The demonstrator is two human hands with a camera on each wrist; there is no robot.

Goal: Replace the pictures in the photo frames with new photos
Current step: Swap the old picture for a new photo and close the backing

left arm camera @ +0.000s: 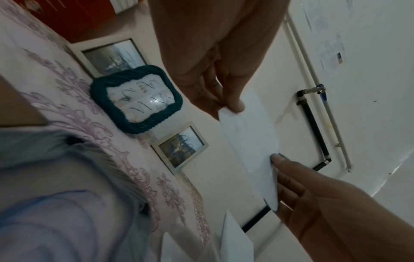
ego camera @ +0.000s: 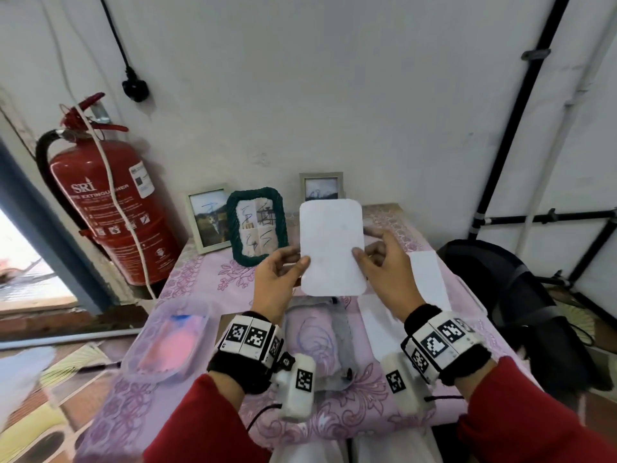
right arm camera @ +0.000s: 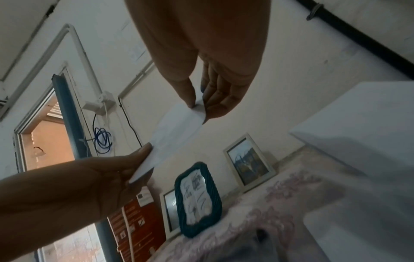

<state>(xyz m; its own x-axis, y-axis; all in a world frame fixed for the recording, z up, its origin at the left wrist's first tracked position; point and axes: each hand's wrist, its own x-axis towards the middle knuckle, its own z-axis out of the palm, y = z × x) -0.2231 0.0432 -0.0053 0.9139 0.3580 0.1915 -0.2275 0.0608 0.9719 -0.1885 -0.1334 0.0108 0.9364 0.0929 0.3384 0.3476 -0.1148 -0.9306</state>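
Observation:
A blank white card with rounded corners [ego camera: 330, 247] is held upright above the table between both hands. My left hand [ego camera: 300, 262] pinches its lower left edge, thumb in front. My right hand [ego camera: 362, 257] pinches the right edge. Both pinches also show in the wrist views, on the card [left arm camera: 248, 138] and on the card [right arm camera: 172, 136]. Three frames with scribbled-over pictures lean on the wall behind: a white frame [ego camera: 208, 222], a green rope frame [ego camera: 257, 225] and a grey frame [ego camera: 321, 186]. Under my hands a grey frame [ego camera: 320, 345] lies flat, the cloth's pattern showing through it.
White sheets [ego camera: 427, 282] lie on the pink patterned tablecloth [ego camera: 207, 272] at the right. A clear plastic box [ego camera: 167, 339] with pink contents sits at the table's left front. A red fire extinguisher [ego camera: 110, 202] stands left of the table, a black chair [ego camera: 510, 295] to the right.

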